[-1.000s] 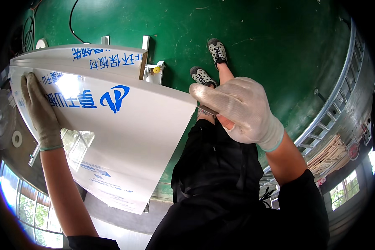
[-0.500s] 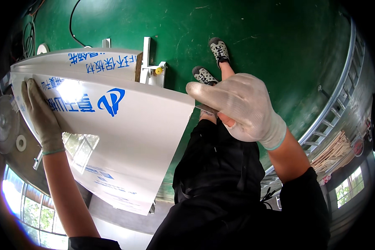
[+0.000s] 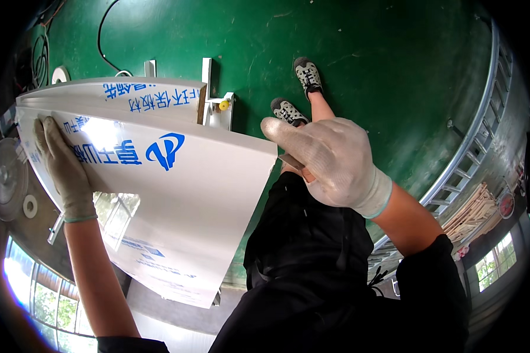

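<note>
The fingers (image 3: 282, 130) of the gloved right hand (image 3: 330, 162) are seen clenched over the right edge of a large white panel (image 3: 188, 200), with a small brown, flat tool (image 3: 297, 167) pinched under the palm. The fingers (image 3: 47, 132) of the gloved left hand (image 3: 65, 170) are laid flat and spread on the panel's left part, at about nine o'clock, pressing rather than gripping. Compared with the earlier frames, the panel is held in nearly the same pose; only a slight shift of both hands and of the panel's right corner is noted. The panel is held in the air above the green floor (image 3: 365, 59), in front of the person's dark trousers (image 3: 312, 247). A blue emblem (image 3: 165, 150) and blue lettering are printed on its protective film, toward ten o'clock; smaller blue print is seen near its lower edge at seven o'clock. A second white board (image 3: 129, 94) with blue lettering lies behind it at eleven o'clock. Two patterned shoes (image 3: 294, 94) are seen at twelve o'clock.
</note>
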`<state>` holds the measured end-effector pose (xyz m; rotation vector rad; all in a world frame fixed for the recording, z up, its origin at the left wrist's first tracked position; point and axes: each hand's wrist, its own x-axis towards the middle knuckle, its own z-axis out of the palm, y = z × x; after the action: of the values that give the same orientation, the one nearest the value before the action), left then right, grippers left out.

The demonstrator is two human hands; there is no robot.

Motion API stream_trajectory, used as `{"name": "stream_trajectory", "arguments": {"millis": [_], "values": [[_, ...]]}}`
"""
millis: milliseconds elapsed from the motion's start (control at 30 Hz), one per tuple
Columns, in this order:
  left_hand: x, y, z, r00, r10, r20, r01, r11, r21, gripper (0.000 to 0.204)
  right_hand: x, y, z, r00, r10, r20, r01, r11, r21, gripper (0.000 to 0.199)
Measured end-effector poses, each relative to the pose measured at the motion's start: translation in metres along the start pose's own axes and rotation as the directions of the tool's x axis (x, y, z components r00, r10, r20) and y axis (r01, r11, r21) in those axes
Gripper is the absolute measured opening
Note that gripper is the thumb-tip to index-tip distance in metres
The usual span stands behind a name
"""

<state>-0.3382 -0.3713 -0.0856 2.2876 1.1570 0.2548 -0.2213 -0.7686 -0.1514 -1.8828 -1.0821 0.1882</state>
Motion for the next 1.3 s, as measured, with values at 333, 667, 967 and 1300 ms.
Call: {"name": "stream_trajectory", "arguments": {"millis": [333,667,967,1300], "values": [[-0.004,0.006,0.0,1.0,-0.024,0.005,0.024,0.999,-0.047,0.069,0.029,-0.009,-0.054,0.945,0.005,0.327,0.062,0.979,-0.193,0.05],[-0.003,0.01,-0.002,1.0,-0.013,0.003,0.013,0.999,-0.047,0.072,0.013,0.004,-0.012,0.998,-0.067,0.019,0.068,0.995,-0.076,0.05],[-0.003,0.009,0.001,0.999,0.004,-0.042,-0.005,1.0,-0.016,0.066,0.007,0.013,0.011,0.995,-0.076,-0.07,0.076,0.997,0.008,0.053],[-0.001,0.0,-0.005,0.999,0.052,-0.018,-0.05,0.996,0.067,0.065,0.033,0.012,-0.038,0.971,-0.173,0.164,0.21,0.947,-0.244,0.037]]}}
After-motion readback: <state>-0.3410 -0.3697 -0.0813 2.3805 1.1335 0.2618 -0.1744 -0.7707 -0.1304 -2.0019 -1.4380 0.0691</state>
